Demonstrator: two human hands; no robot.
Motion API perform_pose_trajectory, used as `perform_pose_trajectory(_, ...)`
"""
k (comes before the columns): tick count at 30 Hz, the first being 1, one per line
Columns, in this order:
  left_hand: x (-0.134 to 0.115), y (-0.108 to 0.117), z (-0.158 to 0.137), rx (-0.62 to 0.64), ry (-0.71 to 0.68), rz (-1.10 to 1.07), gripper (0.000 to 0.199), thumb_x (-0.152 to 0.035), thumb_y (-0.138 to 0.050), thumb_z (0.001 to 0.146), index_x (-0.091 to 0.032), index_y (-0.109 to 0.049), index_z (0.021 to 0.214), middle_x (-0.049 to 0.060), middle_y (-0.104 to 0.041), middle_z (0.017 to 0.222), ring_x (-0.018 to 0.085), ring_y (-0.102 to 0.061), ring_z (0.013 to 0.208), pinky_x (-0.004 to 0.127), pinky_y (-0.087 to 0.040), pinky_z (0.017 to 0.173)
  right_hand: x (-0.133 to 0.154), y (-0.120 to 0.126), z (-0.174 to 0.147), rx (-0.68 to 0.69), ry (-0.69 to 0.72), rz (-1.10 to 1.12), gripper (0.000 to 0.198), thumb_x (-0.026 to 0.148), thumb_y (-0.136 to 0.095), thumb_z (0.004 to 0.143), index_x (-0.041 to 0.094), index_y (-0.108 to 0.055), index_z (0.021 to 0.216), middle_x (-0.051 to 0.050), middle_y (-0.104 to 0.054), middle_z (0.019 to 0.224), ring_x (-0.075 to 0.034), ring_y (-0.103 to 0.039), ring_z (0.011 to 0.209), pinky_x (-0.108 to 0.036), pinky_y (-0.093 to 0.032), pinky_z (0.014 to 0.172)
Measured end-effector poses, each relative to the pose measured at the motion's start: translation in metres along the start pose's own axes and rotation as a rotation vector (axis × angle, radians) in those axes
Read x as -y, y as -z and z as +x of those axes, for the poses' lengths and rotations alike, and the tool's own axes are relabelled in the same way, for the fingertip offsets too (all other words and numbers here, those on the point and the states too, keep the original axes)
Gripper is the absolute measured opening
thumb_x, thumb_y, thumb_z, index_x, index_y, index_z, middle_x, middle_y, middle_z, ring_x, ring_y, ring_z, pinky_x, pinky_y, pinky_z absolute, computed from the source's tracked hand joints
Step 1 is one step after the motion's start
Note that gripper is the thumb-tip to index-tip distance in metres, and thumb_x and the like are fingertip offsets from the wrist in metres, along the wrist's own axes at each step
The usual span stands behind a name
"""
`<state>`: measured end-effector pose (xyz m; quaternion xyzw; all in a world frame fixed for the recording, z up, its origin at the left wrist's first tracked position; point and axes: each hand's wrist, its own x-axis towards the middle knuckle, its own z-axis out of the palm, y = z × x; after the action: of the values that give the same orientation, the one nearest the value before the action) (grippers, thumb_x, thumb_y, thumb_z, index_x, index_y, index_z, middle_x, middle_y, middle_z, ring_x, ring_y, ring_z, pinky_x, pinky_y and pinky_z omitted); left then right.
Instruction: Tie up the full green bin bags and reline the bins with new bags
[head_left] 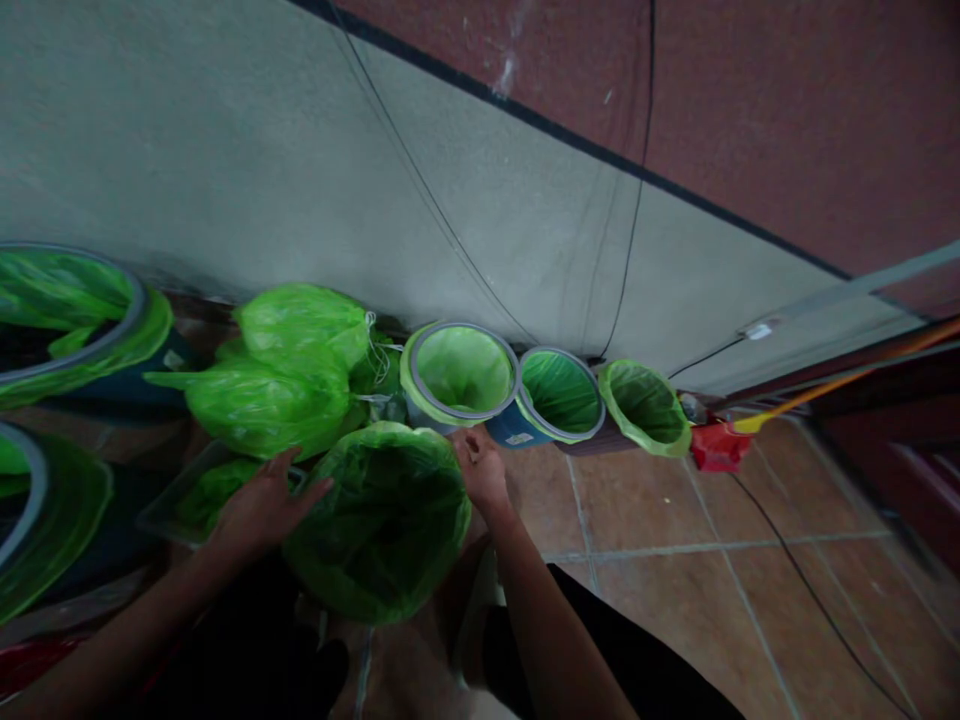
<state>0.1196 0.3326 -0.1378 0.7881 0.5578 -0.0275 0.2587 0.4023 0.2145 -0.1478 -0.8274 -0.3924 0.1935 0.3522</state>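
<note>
A bin lined with a green bag (pixel 382 530) stands between my hands, its dark inside facing up and the bag folded over the rim. My left hand (pixel 262 505) is at the bin's left side, fingers stretched and apart, by the liner's edge. On the opposite side, my right hand (pixel 481 468) is beside the rim with its fingers curled in. Whatever those fingers hold, if anything, is hidden. Just beyond it stands a bin with a grey ring (pixel 465 370) over a pale green liner. Tied green bags (pixel 277 380) lie past my left hand.
Along the wall to the right are a blue lined bin (pixel 562 395) and another lined bin (pixel 645 405). A red dustpan (pixel 720 447) with a yellow handle is further right. Large lined bins (pixel 142 350) stand at left. A black cable (pixel 795 570) crosses the tiled floor.
</note>
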Motion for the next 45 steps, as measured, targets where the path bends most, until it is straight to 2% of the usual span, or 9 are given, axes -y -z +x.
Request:
perform_pose_trajectory(3,-0.037,0.011,0.031,-0.11,-0.25,-0.059,0.057,-0.042,-0.042,0.091,-0.007,-0.046,0.135,0.018,-0.058,0.135,0.028,-0.054,0.125,0.04,-0.04,0.108,0.012,-0.009,0.014,0.076,0.005,-0.022,0.03,0.031,-0.054,0.091,0.016,-0.064,0.115,-0.012,-0.07,0.111,-0.021,-0.066,0.104,-0.033,-0.049,0.093)
perform_pose_trajectory(6,-0.073,0.008,0.068,-0.046,-0.397,-0.097,0.047,-0.035,-0.044,0.09,-0.013,-0.054,0.13,0.012,-0.062,0.132,0.024,-0.058,0.121,0.037,-0.041,0.107,0.026,-0.017,0.024,0.157,0.015,-0.058,0.024,0.027,-0.058,0.088,0.016,-0.068,0.107,-0.01,-0.072,0.105,-0.02,-0.067,0.097,-0.031,-0.05,0.09)
perform_pose_trajectory(9,-0.09,-0.004,0.094,0.084,-0.409,-0.128,0.036,-0.028,-0.044,0.088,-0.017,-0.067,0.113,0.007,-0.072,0.115,0.02,-0.066,0.106,0.032,-0.048,0.099,0.032,-0.024,0.03,0.197,0.014,-0.068,0.015,0.025,-0.059,0.086,0.019,-0.073,0.089,-0.005,-0.075,0.092,-0.017,-0.067,0.086,-0.027,-0.051,0.082)
perform_pose_trajectory(12,-0.089,-0.015,0.103,0.076,-0.365,-0.173,0.034,-0.021,-0.044,0.084,-0.016,-0.072,0.102,0.006,-0.075,0.104,0.019,-0.069,0.095,0.03,-0.051,0.092,0.029,-0.032,0.031,0.158,-0.053,-0.031,0.017,0.025,-0.058,0.086,0.02,-0.073,0.081,-0.003,-0.074,0.083,-0.016,-0.067,0.077,-0.025,-0.051,0.076)
perform_pose_trajectory(22,-0.082,-0.031,0.11,-0.053,-0.237,-0.1,0.033,-0.016,-0.043,0.086,-0.016,-0.068,0.107,0.008,-0.075,0.104,0.02,-0.069,0.093,0.032,-0.052,0.088,0.02,-0.043,0.033,0.107,-0.16,-0.032,0.021,0.029,-0.057,0.089,0.018,-0.073,0.081,-0.008,-0.074,0.086,-0.02,-0.068,0.082,-0.029,-0.05,0.08)
perform_pose_trajectory(27,-0.081,-0.021,0.104,-0.059,-0.216,-0.052,0.036,-0.018,-0.042,0.088,-0.01,-0.067,0.111,0.016,-0.069,0.116,0.025,-0.067,0.101,0.036,-0.051,0.092,0.014,-0.034,0.028,0.08,-0.113,-0.108,0.024,0.027,-0.05,0.093,0.017,-0.071,0.099,-0.011,-0.073,0.1,-0.021,-0.067,0.095,-0.031,-0.049,0.087)
perform_pose_trajectory(31,-0.083,-0.011,0.094,-0.076,-0.425,-0.032,0.039,-0.03,-0.039,0.093,-0.016,-0.065,0.117,0.012,-0.066,0.125,0.024,-0.062,0.113,0.038,-0.047,0.101,0.006,-0.02,0.016,0.057,-0.012,-0.099,0.03,0.029,-0.044,0.096,0.018,-0.068,0.11,-0.01,-0.071,0.111,-0.019,-0.065,0.104,-0.03,-0.046,0.094)
perform_pose_trajectory(35,-0.08,-0.017,0.091,0.044,-0.681,0.064,0.038,-0.034,-0.04,0.094,-0.02,-0.065,0.118,0.01,-0.068,0.12,0.023,-0.062,0.114,0.037,-0.044,0.104,0.0,-0.016,0.003,0.153,0.073,-0.15,0.028,0.025,-0.045,0.094,0.02,-0.068,0.11,-0.009,-0.072,0.109,-0.019,-0.065,0.103,-0.029,-0.047,0.093)
perform_pose_trajectory(45,-0.067,-0.041,0.101,0.142,-0.643,0.111,0.03,-0.021,-0.039,0.09,-0.013,-0.062,0.109,0.016,-0.071,0.106,0.026,-0.067,0.099,0.037,-0.05,0.092,-0.012,-0.03,-0.012,0.272,-0.02,-0.363,0.036,0.018,-0.05,0.088,0.019,-0.058,0.122,-0.011,-0.073,0.099,-0.024,-0.069,0.09,-0.031,-0.051,0.079)
